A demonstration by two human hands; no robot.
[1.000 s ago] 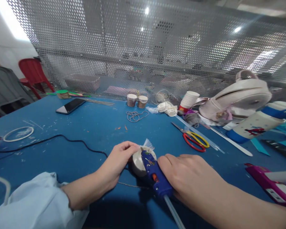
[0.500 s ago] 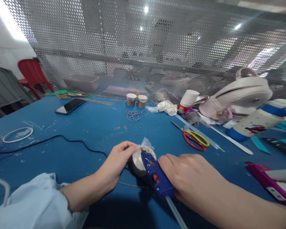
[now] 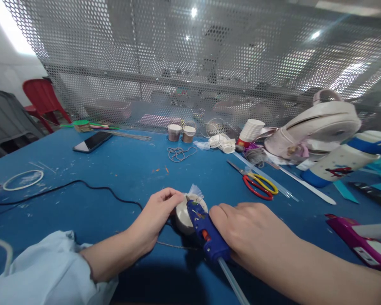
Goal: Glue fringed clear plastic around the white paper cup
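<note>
My right hand (image 3: 238,222) is wrapped round a blue hot glue gun (image 3: 208,231), with a clear glue stick (image 3: 233,281) poking out of its back end. The gun's nozzle points at the rim of a small cup (image 3: 183,215), white inside and dark outside. My left hand (image 3: 157,212) is closed on the cup's left rim, thumb and fingers pinching it. A piece of clear plastic (image 3: 196,190) sticks up at the cup's far edge. Part of the cup is hidden behind the gun.
Scissors (image 3: 257,183) lie to the right, beyond them a bottle (image 3: 343,163) and a backpack (image 3: 314,125). Twine (image 3: 180,153) and two small cups (image 3: 181,133) are at the back. A phone (image 3: 93,141) and a black cable (image 3: 95,186) lie left; a magenta tool (image 3: 358,241) is at right.
The nozzle has shifted slightly left along the cup's rim, my right hand moving with it. My left hand keeps its hold on the cup.
</note>
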